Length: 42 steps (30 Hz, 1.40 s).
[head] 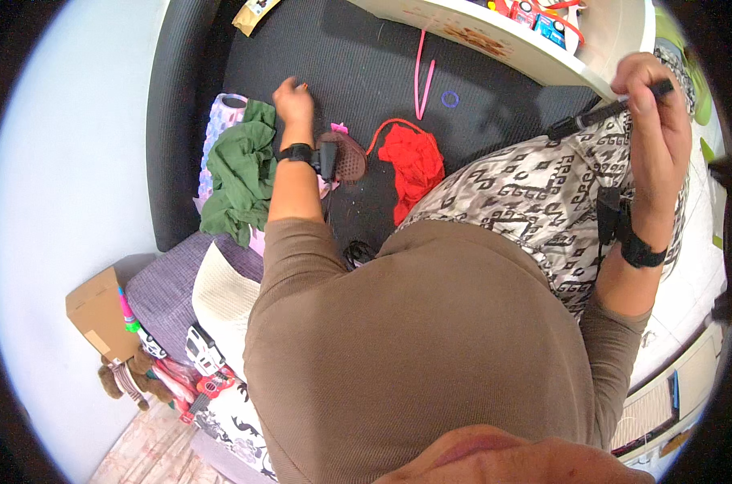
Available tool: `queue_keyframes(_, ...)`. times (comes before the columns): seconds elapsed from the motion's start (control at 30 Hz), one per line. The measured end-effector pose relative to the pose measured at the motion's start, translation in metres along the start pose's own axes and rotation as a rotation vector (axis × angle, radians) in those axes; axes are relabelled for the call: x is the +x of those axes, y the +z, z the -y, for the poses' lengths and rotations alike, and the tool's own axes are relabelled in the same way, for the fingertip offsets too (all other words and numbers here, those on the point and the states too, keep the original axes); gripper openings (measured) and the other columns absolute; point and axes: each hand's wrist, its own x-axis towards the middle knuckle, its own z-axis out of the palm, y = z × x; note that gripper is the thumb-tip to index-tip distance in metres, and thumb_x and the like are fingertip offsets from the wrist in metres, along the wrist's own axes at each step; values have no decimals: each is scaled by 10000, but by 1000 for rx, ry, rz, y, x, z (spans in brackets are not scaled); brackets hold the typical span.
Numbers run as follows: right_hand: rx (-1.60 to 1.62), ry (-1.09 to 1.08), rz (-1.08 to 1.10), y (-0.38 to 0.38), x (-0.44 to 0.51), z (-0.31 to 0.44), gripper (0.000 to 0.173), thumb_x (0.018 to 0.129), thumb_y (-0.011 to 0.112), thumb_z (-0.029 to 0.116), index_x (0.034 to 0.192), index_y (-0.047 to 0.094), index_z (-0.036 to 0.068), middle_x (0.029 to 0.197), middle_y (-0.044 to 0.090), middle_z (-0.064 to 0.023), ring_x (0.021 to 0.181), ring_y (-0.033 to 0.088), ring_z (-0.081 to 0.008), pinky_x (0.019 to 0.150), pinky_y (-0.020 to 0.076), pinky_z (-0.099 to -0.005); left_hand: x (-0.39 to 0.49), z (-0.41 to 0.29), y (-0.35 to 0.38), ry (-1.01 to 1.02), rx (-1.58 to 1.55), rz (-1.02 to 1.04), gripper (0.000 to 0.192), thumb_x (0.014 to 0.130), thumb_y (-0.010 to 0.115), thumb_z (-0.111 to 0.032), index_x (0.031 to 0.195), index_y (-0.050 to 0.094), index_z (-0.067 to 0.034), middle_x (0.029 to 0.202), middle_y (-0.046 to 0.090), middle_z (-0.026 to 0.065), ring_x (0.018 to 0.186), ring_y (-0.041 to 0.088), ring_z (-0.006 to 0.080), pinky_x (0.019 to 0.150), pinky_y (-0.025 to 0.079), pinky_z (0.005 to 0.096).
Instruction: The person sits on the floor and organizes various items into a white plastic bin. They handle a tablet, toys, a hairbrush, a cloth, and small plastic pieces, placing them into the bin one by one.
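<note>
My right hand (653,109) is raised at the right, its fingers closed around a black marker-like stick (605,115) that points down to the left. Over the black ribbed surface my left hand (294,106) is held with curled fingers; a small orange bit (302,86) shows at its fingertips, too small to name. Below that hand lies a crumpled green cloth (242,169), partly over a pastel foam roller (214,127). A brown clog-like shoe (349,157) shows beside my left wrist. Red cloth (411,166) with an orange-red cord lies near my lap.
A white bin (523,54) of toy cars stands at the top right. Pink strips (425,91) and a blue ring (450,99) lie on the black surface. A cardboard box (102,308), a teddy bear (127,378), a toy guitar (211,387) and a white toy car (203,351) are at the lower left.
</note>
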Motion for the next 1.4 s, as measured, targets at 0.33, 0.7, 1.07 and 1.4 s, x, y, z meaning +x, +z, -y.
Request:
queue_keyframes(0.33, -268, 60, 127, 11, 3, -18, 131, 960, 568, 138, 922, 533, 18, 910, 517, -28, 834, 462, -112, 746, 360, -221, 31, 100, 30, -426, -17, 226, 317, 769, 772, -141, 1026, 629, -23, 867, 645, 85, 826, 620, 230, 779, 502, 347)
queue_keyframes(0.7, -326, 80, 167, 11, 3, -18, 131, 962, 564, 141, 940, 540, 14, 923, 519, -22, 840, 457, -108, 747, 355, -218, 28, 63, 41, -206, -234, 337, 317, 783, 764, -156, 1036, 622, -28, 853, 658, 83, 781, 629, 225, 752, 506, 346)
queue_keyframes(1.07, -514, 120, 20, 32, 6, 10, 224, 920, 619, 219, 855, 519, 29, 767, 497, -29, 663, 475, -107, 591, 396, -246, -20, 31, -6, -227, -529, 667, 206, 861, 684, -113, 1063, 663, -77, 897, 634, -5, 807, 563, 125, 767, 465, 274)
queue_keyframes(1.4, -430, 188, 59, 31, 12, 10, 203, 914, 623, 195, 865, 529, 22, 727, 510, -26, 644, 501, -101, 554, 412, -247, -39, 26, -10, 117, -57, 962, 163, 886, 649, -189, 964, 677, -49, 952, 623, 117, 919, 613, 289, 829, 482, 373)
